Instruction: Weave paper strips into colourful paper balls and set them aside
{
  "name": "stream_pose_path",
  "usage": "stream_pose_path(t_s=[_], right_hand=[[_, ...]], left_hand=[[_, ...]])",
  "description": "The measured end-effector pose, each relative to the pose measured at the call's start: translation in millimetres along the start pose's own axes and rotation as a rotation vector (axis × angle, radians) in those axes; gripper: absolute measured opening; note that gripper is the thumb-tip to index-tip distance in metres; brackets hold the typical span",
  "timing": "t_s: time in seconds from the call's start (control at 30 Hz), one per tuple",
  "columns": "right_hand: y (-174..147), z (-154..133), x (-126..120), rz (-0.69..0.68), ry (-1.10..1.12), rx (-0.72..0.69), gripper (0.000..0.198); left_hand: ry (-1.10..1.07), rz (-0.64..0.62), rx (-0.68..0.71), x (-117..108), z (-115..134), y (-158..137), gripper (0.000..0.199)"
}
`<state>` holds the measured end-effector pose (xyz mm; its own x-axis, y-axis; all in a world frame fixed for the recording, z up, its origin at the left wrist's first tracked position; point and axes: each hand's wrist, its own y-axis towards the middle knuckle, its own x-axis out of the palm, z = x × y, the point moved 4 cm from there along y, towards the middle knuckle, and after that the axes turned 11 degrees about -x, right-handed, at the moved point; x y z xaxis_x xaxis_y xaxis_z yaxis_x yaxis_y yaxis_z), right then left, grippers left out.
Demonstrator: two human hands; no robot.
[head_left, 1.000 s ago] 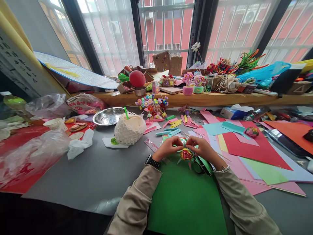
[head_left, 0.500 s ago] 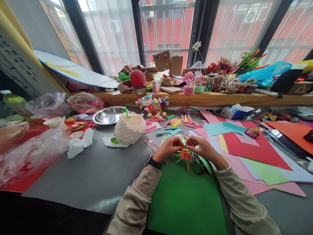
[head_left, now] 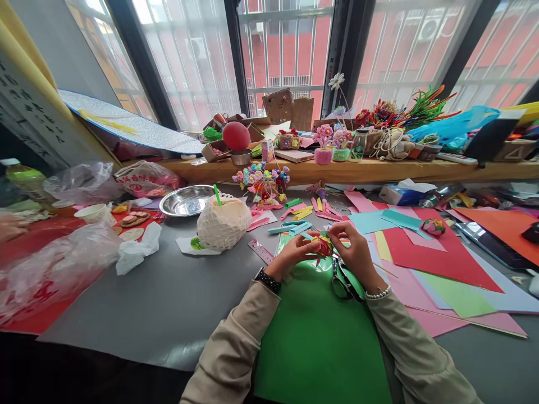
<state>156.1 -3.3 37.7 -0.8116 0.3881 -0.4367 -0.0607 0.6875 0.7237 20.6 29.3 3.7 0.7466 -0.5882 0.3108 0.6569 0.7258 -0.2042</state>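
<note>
Between my hands is a small folded paper flower in red and yellow with some green. My left hand is closed around its left side. The fingers of my right hand pinch a small green paper piece at the flower's upper edge. Below the hands lie black-handled scissors, partly covered by my right hand. A large green sheet spreads under my forearms. A ruler lies left of my left hand.
Folded paper strips lie beyond my hands. Coloured sheets and another paper flower are on the right. A netted coconut with a straw and a metal plate stand left. Another person's hand shows at the far left.
My left hand has shifted down around the flower, and the flower has turned and risen slightly. My right fingers have come over its top edge with the green piece.
</note>
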Motion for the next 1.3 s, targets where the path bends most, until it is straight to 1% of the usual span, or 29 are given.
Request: stream_pose_path(t_s=[0.07, 0.13, 0.2, 0.27, 0.43, 0.6, 0.8, 0.97, 1.03, 1.17, 1.23, 1.3], right_hand=[[0.6, -0.7, -0.1, -0.022, -0.006, -0.019, 0.015], [1.5, -1.5, -0.4, -0.073, -0.047, -0.062, 0.020], [2.2, -2.3, 0.2, -0.149, -0.102, -0.127, 0.019], [2.2, -1.5, 1.4, -0.217, -0.120, -0.156, 0.017], [0.0, 6.7, 2.7, -0.309, -0.066, -0.071, 0.021], [-1.5, 10.4, 2.8, -0.298, -0.085, -0.068, 0.020], [-2.2, 7.3, 6.9, -0.228, -0.212, -0.144, 0.015], [-1.8, 4.6, 5.0, -0.178, -0.171, -0.159, 0.014], [-1.6, 3.6, 3.5, -0.157, -0.166, -0.177, 0.014], [-1.8, -0.7, 4.6, -0.178, -0.244, -0.291, 0.015], [-2.1, -3.2, 6.6, -0.202, -0.296, -0.348, 0.016], [-2.3, -5.9, 8.0, -0.207, -0.343, -0.389, 0.017]], left_hand=[[0.027, 0.025, 0.026, -0.2, 1.1, -0.1, 0.055], [0.089, 0.049, 0.041, -0.1, 3.2, -1.5, 0.054], [0.163, 0.062, 0.056, 0.5, 5.9, -4.1, 0.052], [0.235, 0.063, 0.076, 1.3, 8.5, -6.8, 0.050], [0.401, 0.157, 0.155, -2.6, 11.6, -8.5, 0.043], [0.430, 0.158, 0.159, -5.1, 8.0, -4.8, 0.043], [0.372, 0.118, 0.150, -2.2, 7.1, -5.4, 0.049], [0.335, 0.190, 0.155, -5.8, 8.2, -4.1, 0.046], [0.304, 0.200, 0.156, -8.8, 9.0, -2.7, 0.043], [0.294, 0.219, 0.169, -15.0, 13.2, -2.7, 0.037], [0.347, 0.258, 0.215, -16.6, 17.8, -5.5, 0.031], [0.482, 0.312, 0.282, -15.5, 24.1, -9.6, 0.025]])
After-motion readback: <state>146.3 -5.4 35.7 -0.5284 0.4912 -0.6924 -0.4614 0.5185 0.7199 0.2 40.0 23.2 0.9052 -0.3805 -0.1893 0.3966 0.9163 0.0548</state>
